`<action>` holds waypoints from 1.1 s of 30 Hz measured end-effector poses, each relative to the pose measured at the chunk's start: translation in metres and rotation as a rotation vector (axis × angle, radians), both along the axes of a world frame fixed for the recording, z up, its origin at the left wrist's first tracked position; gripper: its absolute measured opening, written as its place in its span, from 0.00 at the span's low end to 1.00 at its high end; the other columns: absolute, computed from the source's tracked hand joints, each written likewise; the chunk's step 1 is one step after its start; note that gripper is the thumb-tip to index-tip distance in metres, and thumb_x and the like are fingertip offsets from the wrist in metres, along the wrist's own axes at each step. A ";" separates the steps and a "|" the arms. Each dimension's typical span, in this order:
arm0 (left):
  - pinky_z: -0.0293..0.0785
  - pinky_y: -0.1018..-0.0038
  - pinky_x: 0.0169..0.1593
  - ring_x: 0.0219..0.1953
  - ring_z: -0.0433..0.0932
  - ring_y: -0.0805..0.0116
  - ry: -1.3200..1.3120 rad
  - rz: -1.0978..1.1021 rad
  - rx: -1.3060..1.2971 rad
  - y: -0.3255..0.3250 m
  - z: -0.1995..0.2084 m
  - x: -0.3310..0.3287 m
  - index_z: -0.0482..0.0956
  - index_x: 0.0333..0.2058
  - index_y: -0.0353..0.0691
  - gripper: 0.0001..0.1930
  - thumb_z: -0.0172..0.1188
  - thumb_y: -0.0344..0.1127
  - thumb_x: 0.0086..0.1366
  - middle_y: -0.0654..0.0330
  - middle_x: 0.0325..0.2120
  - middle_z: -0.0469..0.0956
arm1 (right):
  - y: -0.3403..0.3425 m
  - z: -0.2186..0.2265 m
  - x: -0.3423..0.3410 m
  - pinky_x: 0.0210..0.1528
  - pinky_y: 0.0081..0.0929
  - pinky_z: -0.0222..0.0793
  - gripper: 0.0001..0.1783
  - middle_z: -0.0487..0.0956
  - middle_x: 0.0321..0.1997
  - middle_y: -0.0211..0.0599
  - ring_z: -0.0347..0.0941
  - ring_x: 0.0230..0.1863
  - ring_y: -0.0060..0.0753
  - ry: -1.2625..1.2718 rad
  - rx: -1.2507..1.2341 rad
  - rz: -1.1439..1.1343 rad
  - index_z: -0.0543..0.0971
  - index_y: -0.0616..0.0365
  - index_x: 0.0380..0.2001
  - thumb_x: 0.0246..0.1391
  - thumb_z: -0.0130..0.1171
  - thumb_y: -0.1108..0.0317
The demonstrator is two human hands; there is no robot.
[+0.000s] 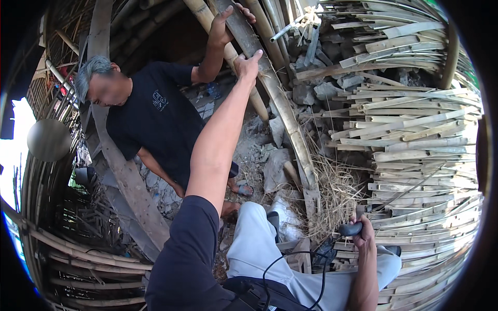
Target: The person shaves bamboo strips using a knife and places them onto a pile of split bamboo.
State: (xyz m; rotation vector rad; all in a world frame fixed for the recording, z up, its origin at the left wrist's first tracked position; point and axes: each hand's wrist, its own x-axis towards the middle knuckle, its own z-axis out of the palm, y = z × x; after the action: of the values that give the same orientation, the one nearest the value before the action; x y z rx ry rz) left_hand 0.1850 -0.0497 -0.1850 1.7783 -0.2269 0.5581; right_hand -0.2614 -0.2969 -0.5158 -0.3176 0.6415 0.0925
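A long, weathered grey-brown plank [280,98] slants from the top of the head view down toward straw and rubble; its lower end stands near my knees. My left hand [248,68] is closed on its edge, arm stretched out and thumb along the side. Just above, another person's raised hand [222,28] is at the same plank. Low on the right, my right hand [364,233] is wrapped around a tool with a dark, rounded end [350,229]. A short brownish part sticks up above the fist; the tool's exact kind does not show.
The person in a dark shirt [161,103] stands at left, bending forward. Split bamboo strips [410,150] are stacked along the right. Broken stones [275,171] and dry straw [337,192] cover the ground. A wide board [129,181] leans at left. A black cable [295,253] loops over my lap.
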 end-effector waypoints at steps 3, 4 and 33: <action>0.71 0.71 0.43 0.36 0.77 0.69 -0.130 -0.038 0.096 -0.011 0.002 -0.014 0.79 0.37 0.26 0.19 0.70 0.37 0.53 0.54 0.35 0.81 | -0.011 0.009 0.001 0.31 0.23 0.71 0.02 0.68 0.26 0.39 0.66 0.26 0.30 0.086 -0.020 -0.131 0.66 0.61 0.25 0.46 0.47 0.77; 0.70 0.71 0.45 0.37 0.77 0.67 -0.199 -0.103 0.070 -0.010 0.004 -0.019 0.79 0.37 0.26 0.19 0.69 0.36 0.53 0.55 0.34 0.81 | -0.014 0.008 0.005 0.30 0.23 0.71 0.02 0.68 0.24 0.37 0.66 0.24 0.30 0.173 -0.026 -0.165 0.66 0.60 0.24 0.47 0.47 0.77; 0.59 0.74 0.30 0.22 0.60 0.73 0.047 -0.573 -0.465 0.053 0.027 -0.162 0.65 0.25 0.40 0.03 0.49 0.30 0.55 0.64 0.18 0.62 | 0.052 0.004 -0.008 0.29 0.40 0.71 0.28 0.77 0.20 0.48 0.75 0.22 0.41 0.590 -1.208 0.548 0.76 0.74 0.22 0.51 0.60 0.51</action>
State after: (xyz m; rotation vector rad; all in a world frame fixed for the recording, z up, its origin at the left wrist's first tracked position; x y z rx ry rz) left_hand 0.0230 0.0037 -0.1580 1.1966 -0.5098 0.1348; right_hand -0.2691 -0.2445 -0.5114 -1.6779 1.1355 0.3280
